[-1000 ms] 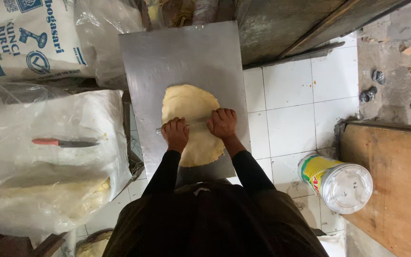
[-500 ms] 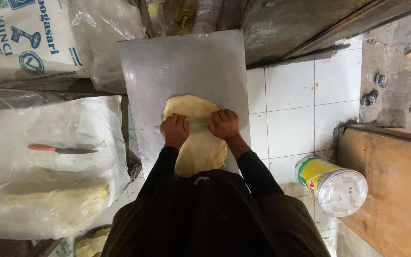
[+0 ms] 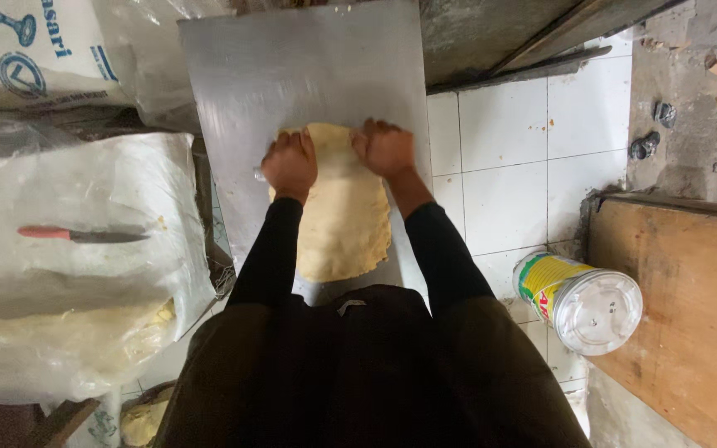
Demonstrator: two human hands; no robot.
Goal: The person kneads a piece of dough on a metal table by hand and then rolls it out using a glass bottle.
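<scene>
Pale yellow, ragged-edged dough sheet (image 3: 343, 217) flattened at frame centre on dull grey metal board (image 3: 292, 75); left hand (image 3: 290, 164) and right hand (image 3: 385, 148) pressing palms-down on its upper end (rolling pin mostly hidden, grip unclear).

I see a pale yellow dough sheet (image 3: 346, 216) on a dull grey metal board (image 3: 292, 66), and black sleeves (image 3: 271, 249) reaching to it from the lower middle of the frame. At left, a knife (image 3: 80, 236) with a red handle lies on cloudy white plastic (image 3: 85, 191), and the sack (image 3: 18, 41) in the upper left is white with blue print. At right I see white floor tiles (image 3: 504, 124) with dark grout lines, a yellow can (image 3: 578, 299) with green and red markings and a clear lid, and a brown wooden board (image 3: 690, 315).
</scene>
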